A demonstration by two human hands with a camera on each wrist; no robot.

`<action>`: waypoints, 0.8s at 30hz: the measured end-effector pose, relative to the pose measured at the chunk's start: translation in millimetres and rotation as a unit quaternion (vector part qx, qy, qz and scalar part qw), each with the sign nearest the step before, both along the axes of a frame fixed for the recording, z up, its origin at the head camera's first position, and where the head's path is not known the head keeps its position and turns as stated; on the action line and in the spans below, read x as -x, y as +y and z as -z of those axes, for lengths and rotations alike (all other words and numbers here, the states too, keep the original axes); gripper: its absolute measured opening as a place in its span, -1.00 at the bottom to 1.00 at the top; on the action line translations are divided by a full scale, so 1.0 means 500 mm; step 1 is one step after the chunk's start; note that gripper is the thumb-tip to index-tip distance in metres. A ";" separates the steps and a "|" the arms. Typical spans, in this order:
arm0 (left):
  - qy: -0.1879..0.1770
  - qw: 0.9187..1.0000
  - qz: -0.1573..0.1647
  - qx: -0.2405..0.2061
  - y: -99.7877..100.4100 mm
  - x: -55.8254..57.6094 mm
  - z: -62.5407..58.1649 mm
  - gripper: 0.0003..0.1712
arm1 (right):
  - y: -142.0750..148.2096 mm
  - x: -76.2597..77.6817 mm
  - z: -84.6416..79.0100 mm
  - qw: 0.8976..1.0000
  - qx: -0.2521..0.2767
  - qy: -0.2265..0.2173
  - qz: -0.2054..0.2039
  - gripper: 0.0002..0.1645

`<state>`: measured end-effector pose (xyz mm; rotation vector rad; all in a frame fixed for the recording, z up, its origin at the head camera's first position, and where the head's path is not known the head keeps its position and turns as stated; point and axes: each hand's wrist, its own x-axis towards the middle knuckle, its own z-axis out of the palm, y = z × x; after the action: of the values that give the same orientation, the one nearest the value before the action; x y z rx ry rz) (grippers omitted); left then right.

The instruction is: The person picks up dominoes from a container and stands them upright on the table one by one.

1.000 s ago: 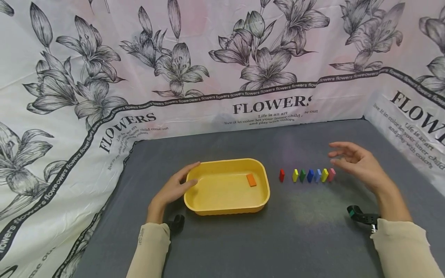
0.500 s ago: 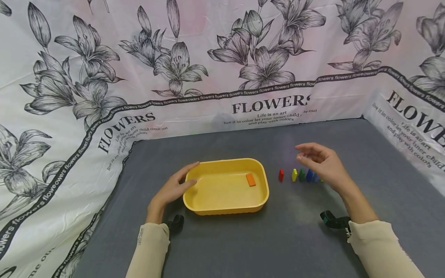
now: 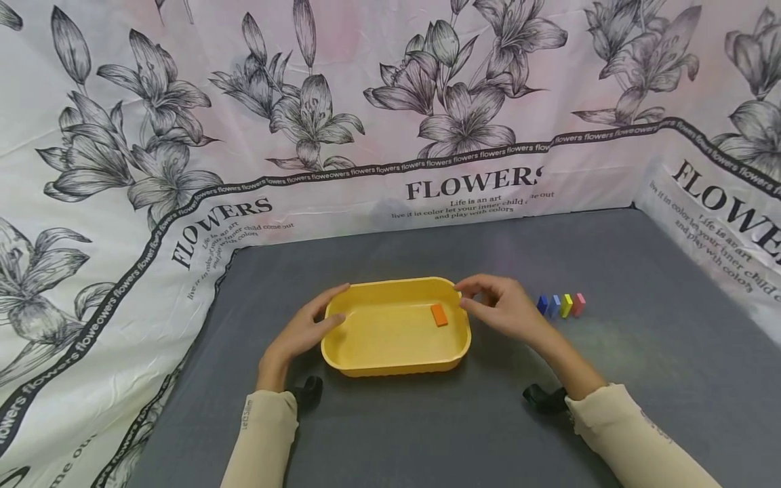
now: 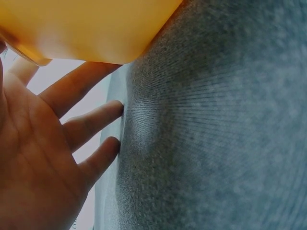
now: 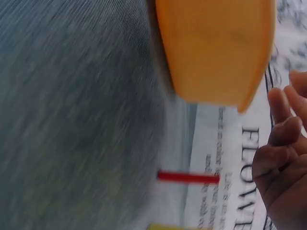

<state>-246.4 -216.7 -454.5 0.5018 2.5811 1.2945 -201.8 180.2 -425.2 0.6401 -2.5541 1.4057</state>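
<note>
A yellow plastic tray (image 3: 384, 349) stands on the dark table with one orange block (image 3: 438, 315) lying in it. My left hand (image 3: 305, 327) holds the tray's left end, thumb over the rim and fingers outside. In the left wrist view its lower fingers extend below the tray. At the tray's right rim is my right hand (image 3: 503, 305), fingers loosely bent; nothing shows between them. Upright to its right are blue (image 3: 542, 305), light blue (image 3: 553, 306), yellow (image 3: 566, 306) and pink (image 3: 579, 305) blocks. The right wrist view shows a red block (image 5: 188, 177), hidden from the head view.
A white cloth (image 3: 342, 203) printed with flowers and lettering hangs behind the grey table (image 3: 396, 434) and along its sides. Part of a yellow block (image 5: 172, 227) appears at the lower edge of the right wrist view.
My right hand has swept left from beside the pink block, over the row, to the tray's right rim. It now covers the row's left part. The left hand and tray stay put.
</note>
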 end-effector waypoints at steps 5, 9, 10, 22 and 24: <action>-0.005 1.000 0.000 0.005 -0.002 -0.001 -0.001 -0.32 | -0.046 0.007 -0.010 0.998 -0.063 0.022 -0.001 -0.74; -0.007 1.000 0.001 0.001 -0.004 0.000 0.001 -0.33 | -0.079 0.012 -0.019 0.991 -0.131 0.021 0.004 -0.70; -0.007 1.000 0.002 0.000 -0.005 0.001 0.001 -0.33 | -0.088 0.013 -0.022 0.989 -0.148 0.022 0.005 -0.69; 0.006 1.000 0.024 -0.019 -0.002 -0.001 -0.012 -0.31 | -0.167 0.028 -0.024 0.906 -0.408 0.073 0.090 -0.88; 0.004 1.000 0.024 -0.020 -0.001 0.000 -0.014 -0.31 | -0.175 0.030 -0.023 0.884 -0.454 0.056 0.095 -0.76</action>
<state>-246.6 -217.4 -447.7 0.5736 2.5386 1.3338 -216.6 92.5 -413.8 0.5116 -2.9686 0.0249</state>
